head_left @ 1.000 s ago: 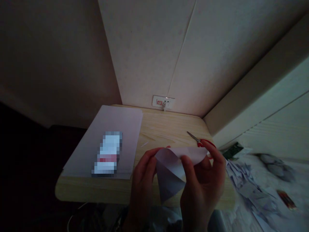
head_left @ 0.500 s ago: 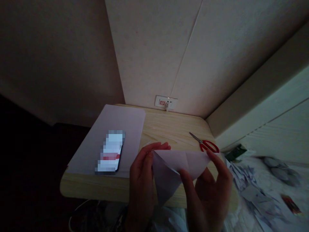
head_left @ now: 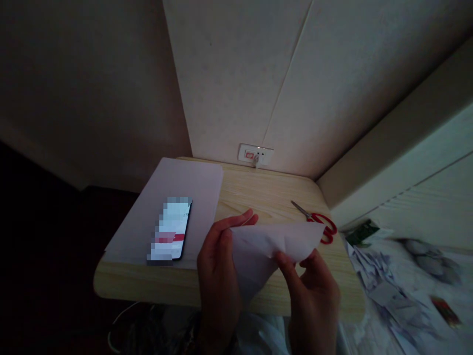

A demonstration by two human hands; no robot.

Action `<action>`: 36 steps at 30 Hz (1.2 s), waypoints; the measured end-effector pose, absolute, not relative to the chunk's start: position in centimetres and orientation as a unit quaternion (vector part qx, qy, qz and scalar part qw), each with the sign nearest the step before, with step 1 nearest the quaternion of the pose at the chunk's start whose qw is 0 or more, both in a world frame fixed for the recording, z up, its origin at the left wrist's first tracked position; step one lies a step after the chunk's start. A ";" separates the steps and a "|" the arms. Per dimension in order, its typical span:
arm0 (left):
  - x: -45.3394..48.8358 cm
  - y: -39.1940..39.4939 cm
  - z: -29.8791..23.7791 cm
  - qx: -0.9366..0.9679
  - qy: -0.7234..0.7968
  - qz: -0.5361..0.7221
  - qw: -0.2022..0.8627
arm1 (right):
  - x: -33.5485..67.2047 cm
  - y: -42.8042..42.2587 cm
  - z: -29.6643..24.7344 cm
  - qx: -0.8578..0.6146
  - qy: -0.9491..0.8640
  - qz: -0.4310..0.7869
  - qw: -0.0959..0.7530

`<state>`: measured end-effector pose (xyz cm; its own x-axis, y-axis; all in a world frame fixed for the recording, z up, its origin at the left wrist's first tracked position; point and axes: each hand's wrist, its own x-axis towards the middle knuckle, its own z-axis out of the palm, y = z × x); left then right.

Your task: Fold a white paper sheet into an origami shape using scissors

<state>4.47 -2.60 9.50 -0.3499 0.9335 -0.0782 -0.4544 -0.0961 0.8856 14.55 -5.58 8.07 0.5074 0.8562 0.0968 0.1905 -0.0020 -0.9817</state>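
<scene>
A folded sheet of white paper (head_left: 258,246) is held between my two hands above the front of a small wooden table (head_left: 254,190). My left hand (head_left: 219,266) pinches its left corner, thumb on the near side and fingers behind. At the lower edge of the fold, my right hand (head_left: 310,286) grips the paper with thumb and fingers. The paper's top edge runs nearly level, and its lower part tapers downward between the hands. Just behind its right corner lie red-handled scissors (head_left: 323,222), partly covered by the paper.
A stack of white paper (head_left: 188,177) lies on the table's left side, with a lit phone (head_left: 170,229) on it. A wall socket (head_left: 255,155) holds a plug behind the table. To the right, paper scraps (head_left: 373,271) lie on a pale surface beside a dark green packet (head_left: 362,232).
My right index finger has left the paper's right corner and moved down to the lower edge. The fold's gap looks more closed. My left hand keeps its grip.
</scene>
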 end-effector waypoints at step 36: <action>3.1 -2.4 9.4 0.239 0.473 0.576 0.622 | 14.8 -4.3 8.2 -0.542 -0.322 0.447 0.634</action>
<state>3.05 -2.41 9.45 -0.1111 0.9433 -0.3127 -0.4910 0.2215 0.8425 14.79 -4.25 8.17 0.3930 0.9164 -0.0762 -0.2176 0.0121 -0.9760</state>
